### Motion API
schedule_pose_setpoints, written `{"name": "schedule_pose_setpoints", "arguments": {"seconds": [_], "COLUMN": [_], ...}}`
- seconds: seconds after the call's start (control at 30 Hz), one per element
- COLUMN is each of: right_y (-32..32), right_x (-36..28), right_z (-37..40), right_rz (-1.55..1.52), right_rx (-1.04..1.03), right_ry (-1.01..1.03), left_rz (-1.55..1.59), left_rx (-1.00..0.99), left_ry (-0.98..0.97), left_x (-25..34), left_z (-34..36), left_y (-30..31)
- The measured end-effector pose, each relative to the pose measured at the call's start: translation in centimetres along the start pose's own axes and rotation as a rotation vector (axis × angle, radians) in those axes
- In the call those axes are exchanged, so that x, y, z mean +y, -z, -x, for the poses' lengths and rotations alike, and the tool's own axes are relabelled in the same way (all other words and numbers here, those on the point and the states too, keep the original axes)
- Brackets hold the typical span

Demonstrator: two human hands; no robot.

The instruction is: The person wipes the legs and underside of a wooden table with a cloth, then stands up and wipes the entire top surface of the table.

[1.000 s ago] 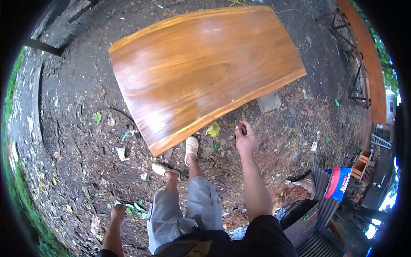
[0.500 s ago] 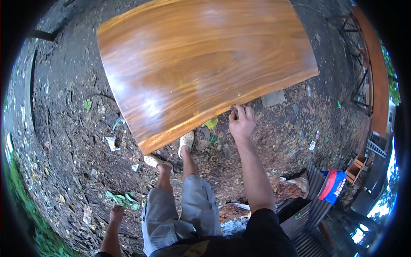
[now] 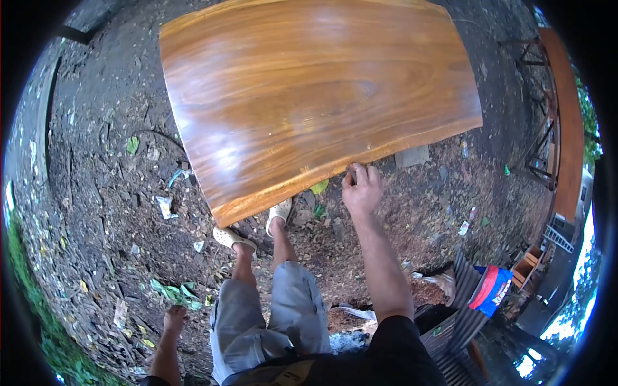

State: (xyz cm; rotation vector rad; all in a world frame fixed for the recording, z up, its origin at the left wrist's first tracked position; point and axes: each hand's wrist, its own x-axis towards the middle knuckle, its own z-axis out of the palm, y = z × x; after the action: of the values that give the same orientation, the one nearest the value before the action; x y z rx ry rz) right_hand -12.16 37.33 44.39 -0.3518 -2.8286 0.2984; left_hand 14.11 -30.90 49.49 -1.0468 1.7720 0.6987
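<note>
A glossy brown wooden slab (image 3: 322, 83) with a wavy natural near edge fills the upper middle of the head view. My right hand (image 3: 364, 192) is at that near edge. Its fingers are closed around a small dark thing, mostly hidden by thumb and fingers, whose kind I cannot make out. The fingertips are close against the slab's rim. My left hand (image 3: 174, 318) hangs low on the left, away from the slab. Its fingers are curled in, and nothing shows in them. Under it lie green leaves (image 3: 175, 293) on the ground.
My feet in pale clogs (image 3: 233, 238) stand at the slab's near left corner. Leaf litter and scraps cover the dirt ground (image 3: 116, 225). Corrugated metal sheets (image 3: 460, 309) with a blue and red cloth (image 3: 492, 289) lie at lower right. A long brown board on trestles (image 3: 566, 128) stands at far right.
The view has shifted slightly, so the slab appears lower and a little to the right. My right hand has moved slightly left along the slab's edge, still closed. My left hand still hangs.
</note>
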Motion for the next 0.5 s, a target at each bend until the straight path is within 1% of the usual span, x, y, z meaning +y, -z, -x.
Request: {"name": "schedule_pose_setpoints", "arguments": {"seconds": [0.17,0.27,0.3,0.4,0.5], "right_y": [-0.1,-0.5,-0.4,-0.5,-0.5], "right_x": [-1.8,-2.0,-2.4,-2.8,-3.0], "right_z": [1.0,1.3,1.3,1.8,1.9], "right_rz": [-0.017,-0.061,-0.065,-0.057,-0.048], "right_rx": [-0.052,-0.015,0.002,-0.057,-0.042], "right_ry": [0.009,-0.009,0.013,-0.037,0.027], "left_rz": [-0.037,-0.102,-0.084,-0.037,-0.007], "left_rx": [-0.012,-0.011,-0.011,-0.010,-0.008], "left_ry": [-0.012,-0.012,-0.010,-0.005,-0.011], "left_x": [-0.3,-0.9,-0.7,-0.4,-0.6], "left_z": [0.1,0.0,0.1,0.6,0.7], "left_y": [-0.4,-0.5,-0.6,-0.9,-1.0]}}
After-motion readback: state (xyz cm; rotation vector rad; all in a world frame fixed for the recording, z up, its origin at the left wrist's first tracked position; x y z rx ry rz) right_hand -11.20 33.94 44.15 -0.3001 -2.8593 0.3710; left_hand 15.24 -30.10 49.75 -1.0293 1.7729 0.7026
